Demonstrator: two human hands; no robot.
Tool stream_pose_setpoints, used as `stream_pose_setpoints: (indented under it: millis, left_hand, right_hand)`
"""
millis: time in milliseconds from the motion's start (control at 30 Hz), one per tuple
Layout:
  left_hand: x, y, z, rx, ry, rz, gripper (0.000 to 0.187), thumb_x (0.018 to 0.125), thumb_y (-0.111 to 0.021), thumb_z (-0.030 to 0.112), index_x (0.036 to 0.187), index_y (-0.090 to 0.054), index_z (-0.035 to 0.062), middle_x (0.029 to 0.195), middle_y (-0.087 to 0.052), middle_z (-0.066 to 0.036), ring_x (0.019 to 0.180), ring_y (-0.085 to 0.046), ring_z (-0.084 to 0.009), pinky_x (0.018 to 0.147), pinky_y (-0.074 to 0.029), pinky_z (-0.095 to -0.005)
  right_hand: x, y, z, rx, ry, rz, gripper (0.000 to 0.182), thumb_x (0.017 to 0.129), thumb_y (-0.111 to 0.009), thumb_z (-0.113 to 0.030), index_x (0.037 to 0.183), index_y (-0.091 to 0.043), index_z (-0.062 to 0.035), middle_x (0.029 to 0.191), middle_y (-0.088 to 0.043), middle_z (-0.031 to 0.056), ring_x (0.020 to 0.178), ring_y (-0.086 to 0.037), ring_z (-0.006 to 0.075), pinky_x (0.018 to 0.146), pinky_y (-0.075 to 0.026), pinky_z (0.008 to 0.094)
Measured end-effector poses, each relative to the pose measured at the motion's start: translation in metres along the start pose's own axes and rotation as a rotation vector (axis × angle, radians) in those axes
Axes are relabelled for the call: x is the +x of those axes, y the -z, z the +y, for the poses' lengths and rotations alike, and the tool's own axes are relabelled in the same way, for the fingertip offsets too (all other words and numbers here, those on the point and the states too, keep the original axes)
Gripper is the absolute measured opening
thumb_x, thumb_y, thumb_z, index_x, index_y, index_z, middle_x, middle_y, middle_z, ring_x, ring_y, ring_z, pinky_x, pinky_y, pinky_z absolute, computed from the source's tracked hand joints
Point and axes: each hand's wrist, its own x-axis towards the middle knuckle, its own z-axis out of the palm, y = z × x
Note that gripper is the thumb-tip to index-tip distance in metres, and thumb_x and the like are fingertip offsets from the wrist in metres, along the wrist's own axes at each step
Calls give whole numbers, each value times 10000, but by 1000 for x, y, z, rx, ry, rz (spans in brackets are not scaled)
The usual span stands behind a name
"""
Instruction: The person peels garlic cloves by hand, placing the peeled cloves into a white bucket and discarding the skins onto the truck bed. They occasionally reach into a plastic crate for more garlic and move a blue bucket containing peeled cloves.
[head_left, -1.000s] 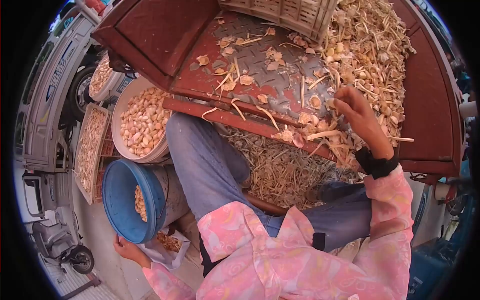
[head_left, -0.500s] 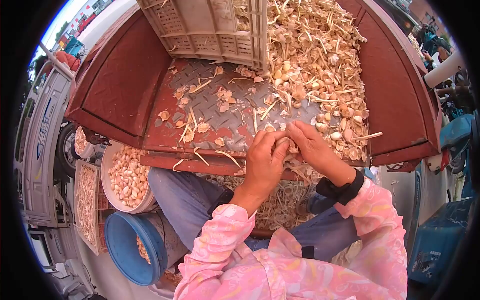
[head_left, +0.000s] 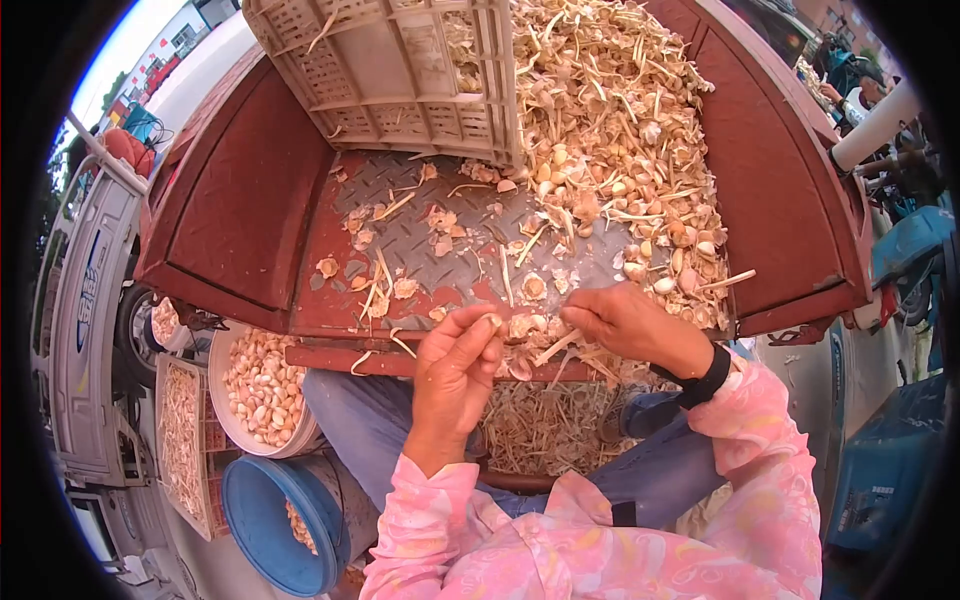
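My left hand (head_left: 460, 365) is closed in a pinch, with a small pale garlic clove (head_left: 493, 320) between thumb and forefinger. It hovers at the front edge of the red truck bed. To its right, my right hand (head_left: 635, 325) is pinched shut over scraps of garlic skin; what its fingertips hold is hidden. A dry garlic stem (head_left: 557, 347) lies just below those fingertips. Beyond my hands spreads a large heap of garlic cloves, skins and stems (head_left: 615, 130).
A slatted plastic crate (head_left: 400, 70) stands tilted on the bed (head_left: 335, 300). At left are a white bucket of cloves (head_left: 222, 375), a blue bucket (head_left: 262, 520) with some cloves inside, and a crate of scraps (head_left: 180, 440). Red side panels (head_left: 775, 180) flank the bed.
My hands, together half a second ago, have moved apart. The left has come down and left with the clove; the right has shifted slightly lower. The camera view has tilted a little.
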Motion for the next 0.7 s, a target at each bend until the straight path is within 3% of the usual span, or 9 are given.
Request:
stream_pose_setpoints:
  millis: [67,200,233,300,433,500,567,600,700]
  left_hand:
    - [-20,19,46,156,-279,149,178,865,-579,10,1040,-574,-21,882,-607,-83,660,-512,-80,561,-412,-170]
    - [-55,133,146,713,-762,624,160,876,-593,78,1027,-584,26,831,-593,1,627,-465,-29,546,-376,-152]
    - [-60,157,167,909,-732,877,151,873,-589,72,1014,-588,17,827,-581,3,628,-469,-35,546,-383,-160]
    - [-69,218,194,1137,-667,1040,137,870,-585,78,984,-596,2,812,-580,-7,640,-492,-47,542,-396,-173]
    - [-75,272,195,1368,-500,1049,168,837,-570,45,974,-605,-45,801,-612,-75,670,-550,-111,571,-449,-232]
    - [-68,315,172,1437,-679,1075,139,763,-563,27,840,-606,-81,702,-582,-68,592,-517,-149,546,-437,-295]
    - [-74,345,164,1622,-403,1101,209,730,-519,16,862,-620,-110,734,-636,-131,680,-594,-212,636,-472,-304]
    - [-73,323,158,1508,-243,1159,249,758,-534,12,960,-601,-118,917,-622,-193,854,-602,-261,792,-469,-327]
    - [-75,321,155,1475,-373,1180,281,784,-521,46,1009,-587,-109,984,-607,-185,905,-588,-252,828,-455,-323]
  right_hand:
    - [-12,-6,-2,-91,141,109,198,885,-561,-283,971,-608,-111,790,-576,101,758,-602,345,629,-462,439]
    - [-12,3,-24,-149,113,316,238,868,-589,-276,1023,-600,-95,996,-550,112,759,-604,314,657,-475,412]
    - [-6,14,-24,-155,102,337,247,865,-596,-272,1031,-596,-89,1031,-538,114,760,-605,307,659,-475,410]
    - [16,44,-24,-150,94,412,273,862,-600,-258,1067,-581,-79,1053,-533,125,792,-603,288,686,-479,397]
    - [104,134,11,-181,90,671,283,878,-568,-253,1077,-597,-53,1046,-555,145,919,-585,302,804,-466,381]
    - [150,177,32,-364,127,742,303,860,-576,-280,1060,-614,-57,1053,-591,180,986,-565,328,866,-444,402]
    - [189,213,45,-496,75,634,381,865,-556,-331,1114,-597,-46,1102,-585,199,1085,-522,343,936,-393,434]
    - [210,225,60,-587,67,625,461,872,-558,-371,1215,-546,-63,1162,-555,194,1091,-523,355,950,-396,424]
    - [270,260,111,-536,-146,470,685,846,-502,-578,1269,-495,-40,1266,-500,231,1198,-458,355,1003,-353,423]
